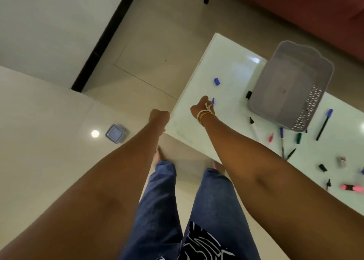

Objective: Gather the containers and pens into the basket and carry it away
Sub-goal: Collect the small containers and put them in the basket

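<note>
While the grey basket [291, 86] stands on the white table [226, 62] with nothing visible inside it, the gathering has hardly begun. Pens and caps lie scattered along the table's near edge and around the basket: a blue-capped pen [324, 124] just beside its perforated end, a black marker [248, 94] touching or nearly touching its side, a green one [298, 138], a pink one [351, 187] toward the right edge, and a loose blue cap [216, 81] near the far corner. 1 square container [115, 133] with a blue lid sits on the floor, well apart from the table.

Near the table's left corner, the right hand [201, 107] is curled, with a small blue pen tip [213, 101] showing at its fingers; it seems to pinch that pen, though the hold itself is hidden. Over the floor beside the table's edge, the left hand [159, 117] is closed into a fist, and whether it holds anything cannot be told. Nearly everything is left: pens, container, then carrying.
</note>
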